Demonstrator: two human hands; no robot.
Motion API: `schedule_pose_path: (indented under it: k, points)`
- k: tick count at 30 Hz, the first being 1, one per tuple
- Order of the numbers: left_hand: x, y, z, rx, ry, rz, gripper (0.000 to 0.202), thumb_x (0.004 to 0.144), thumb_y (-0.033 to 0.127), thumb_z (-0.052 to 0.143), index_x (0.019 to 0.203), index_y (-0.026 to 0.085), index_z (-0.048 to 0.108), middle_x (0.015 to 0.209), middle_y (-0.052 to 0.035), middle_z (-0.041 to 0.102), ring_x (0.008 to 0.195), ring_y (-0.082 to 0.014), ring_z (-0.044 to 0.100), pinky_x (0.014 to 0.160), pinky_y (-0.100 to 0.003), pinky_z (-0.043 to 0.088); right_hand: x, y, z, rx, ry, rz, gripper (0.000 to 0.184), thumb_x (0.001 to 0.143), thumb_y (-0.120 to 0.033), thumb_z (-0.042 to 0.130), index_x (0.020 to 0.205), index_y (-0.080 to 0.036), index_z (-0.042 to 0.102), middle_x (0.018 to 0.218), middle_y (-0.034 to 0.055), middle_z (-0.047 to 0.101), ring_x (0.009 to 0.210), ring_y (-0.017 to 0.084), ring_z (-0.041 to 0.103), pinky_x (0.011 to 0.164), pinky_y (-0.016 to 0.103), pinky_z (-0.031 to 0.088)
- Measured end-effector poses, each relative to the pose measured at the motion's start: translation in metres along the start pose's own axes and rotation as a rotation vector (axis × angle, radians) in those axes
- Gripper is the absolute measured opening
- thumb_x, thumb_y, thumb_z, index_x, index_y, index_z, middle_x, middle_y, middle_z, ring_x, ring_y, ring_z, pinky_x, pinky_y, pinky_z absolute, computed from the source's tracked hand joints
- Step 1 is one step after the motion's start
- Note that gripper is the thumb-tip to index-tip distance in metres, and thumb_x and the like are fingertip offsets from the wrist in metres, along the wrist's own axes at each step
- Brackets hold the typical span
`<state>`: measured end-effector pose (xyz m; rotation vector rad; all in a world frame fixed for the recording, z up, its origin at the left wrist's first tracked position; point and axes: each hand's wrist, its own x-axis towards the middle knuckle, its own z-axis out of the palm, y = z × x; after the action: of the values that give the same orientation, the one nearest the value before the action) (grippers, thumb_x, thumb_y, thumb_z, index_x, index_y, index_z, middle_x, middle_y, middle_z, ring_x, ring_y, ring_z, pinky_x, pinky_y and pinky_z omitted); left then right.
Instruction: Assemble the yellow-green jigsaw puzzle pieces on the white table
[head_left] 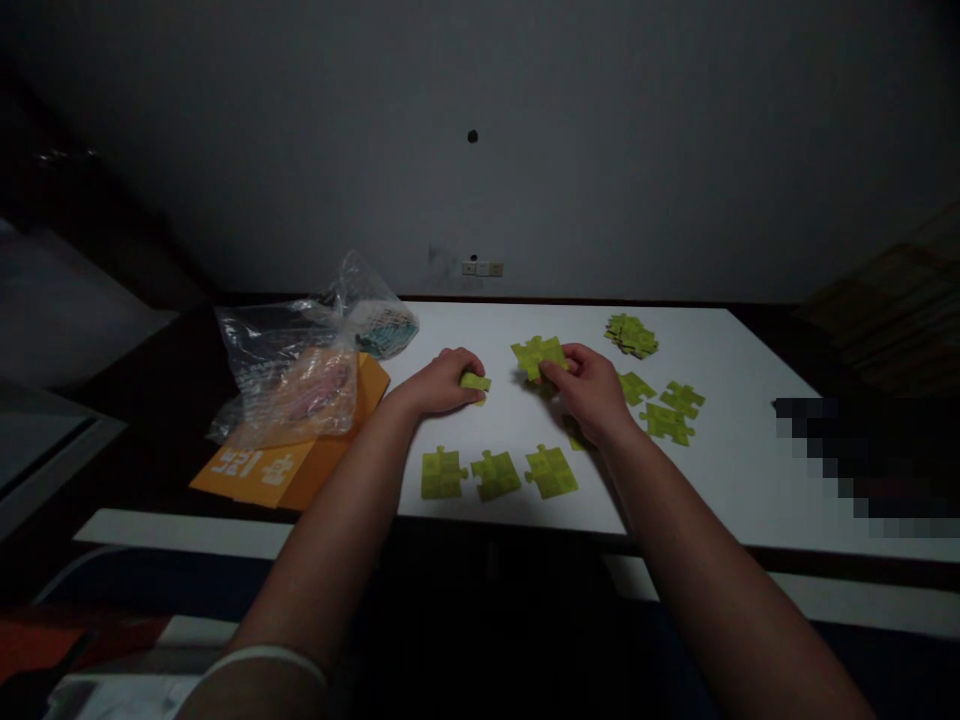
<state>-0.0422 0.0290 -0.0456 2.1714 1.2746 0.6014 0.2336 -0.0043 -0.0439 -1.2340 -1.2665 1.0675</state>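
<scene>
Over the middle of the white table, my right hand [589, 390] pinches a yellow-green puzzle piece [537, 354] between thumb and fingers, a little above the surface. To its left, my left hand [448, 382] is closed on another yellow-green puzzle piece [475, 381], partly hidden by the fingers. Three puzzle pieces [493, 474] lie in a row along the near edge, set apart from one another. Beyond my right hand are several loose pieces [667, 423], and one [576, 432] is partly covered by my right wrist. A heaped pile of pieces [631, 335] sits farther back.
On the left, clear plastic bags [300, 370] with bundled pieces in them rest by and over an orange printed envelope [270, 470]. The white table [750, 480] ends before a grey wall with sockets [482, 269]. A pixelated dark patch covers the right edge.
</scene>
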Motion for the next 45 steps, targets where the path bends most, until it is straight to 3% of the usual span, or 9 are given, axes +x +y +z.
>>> schedule_pose_path:
  k: [4,8,17,21,27,34,37,41,45]
  points:
    - [0.006,0.004,0.009,-0.219,0.137,-0.027,0.027,0.083,0.030,0.073,0.107,0.021,0.078,0.089,-0.0028,0.074,0.080,-0.0204,0.064,0.079,-0.033,0.053,0.000,-0.003,0.003,0.079,0.025,0.016,0.048,0.073,-0.049,0.086,0.109,-0.027,0.062,0.103,0.0077,0.083,0.085,0.027,0.081,0.071,0.038,0.062]
    - [0.006,0.009,0.008,-0.166,0.241,-0.019,0.034,0.090,0.033,0.070,0.120,0.020,0.080,0.104,-0.0074,0.078,0.090,-0.0224,0.069,0.087,-0.036,0.055,0.002,-0.005,0.003,0.136,0.024,0.045,0.042,0.075,-0.046,0.084,0.107,-0.028,0.063,0.101,0.0063,0.084,0.081,0.026,0.081,0.069,0.037,0.064]
    - [-0.010,0.010,-0.014,0.174,-0.098,0.016,0.060,0.072,0.057,0.098,0.123,0.029,0.084,0.135,-0.0127,0.067,0.126,-0.0377,0.062,0.118,-0.056,0.048,0.003,-0.006,0.003,0.195,0.031,0.065,0.030,0.078,-0.043,0.079,0.100,-0.028,0.064,0.090,0.0041,0.080,0.081,0.024,0.080,0.073,0.038,0.067]
    - [-0.009,0.007,-0.013,0.142,-0.109,0.061,0.040,0.080,0.049,0.094,0.113,0.026,0.085,0.128,-0.0117,0.068,0.122,-0.0334,0.064,0.115,-0.051,0.049,0.003,-0.006,0.004,0.214,0.059,0.060,0.032,0.075,-0.042,0.081,0.097,-0.027,0.063,0.086,0.0027,0.079,0.077,0.022,0.077,0.075,0.038,0.066]
    - [-0.004,0.008,-0.007,0.184,-0.021,0.059,0.044,0.088,0.052,0.086,0.118,0.020,0.082,0.120,-0.0127,0.072,0.106,-0.0299,0.067,0.102,-0.046,0.054,0.003,-0.007,0.002,0.111,0.105,0.022,0.033,0.072,-0.046,0.079,0.094,-0.026,0.064,0.071,-0.0015,0.072,0.062,0.017,0.065,0.062,0.032,0.053]
    - [0.001,0.011,-0.003,0.241,0.094,-0.012,0.046,0.111,0.043,0.044,0.117,0.017,0.082,0.116,-0.0154,0.077,0.112,-0.0301,0.071,0.106,-0.044,0.054,0.002,-0.008,0.004,0.125,0.110,0.011,0.038,0.070,-0.049,0.078,0.097,-0.027,0.063,0.075,-0.0002,0.074,0.071,0.022,0.072,0.067,0.033,0.053]
    - [-0.003,0.007,-0.012,0.244,0.043,-0.050,0.047,0.103,0.037,0.053,0.136,0.016,0.078,0.134,-0.0165,0.073,0.126,-0.0317,0.068,0.116,-0.045,0.051,0.003,-0.007,0.005,0.153,0.115,0.020,0.044,0.069,-0.050,0.080,0.103,-0.028,0.062,0.080,-0.0001,0.076,0.074,0.023,0.075,0.072,0.036,0.057]
    - [-0.011,0.002,-0.021,0.361,-0.073,-0.112,0.069,0.091,0.054,0.075,0.153,0.025,0.072,0.152,-0.0166,0.064,0.140,-0.0414,0.058,0.124,-0.057,0.044,0.003,-0.005,0.005,0.153,0.106,0.036,0.046,0.070,-0.049,0.080,0.106,-0.029,0.060,0.082,-0.0006,0.075,0.077,0.024,0.078,0.073,0.037,0.059]
    - [-0.014,0.002,-0.021,0.391,-0.073,-0.143,0.071,0.087,0.059,0.081,0.154,0.034,0.073,0.155,-0.0149,0.059,0.142,-0.0450,0.054,0.123,-0.062,0.043,0.003,-0.004,0.004,0.170,0.105,0.026,0.049,0.068,-0.045,0.084,0.106,-0.028,0.058,0.079,-0.0019,0.074,0.073,0.023,0.076,0.068,0.034,0.057]
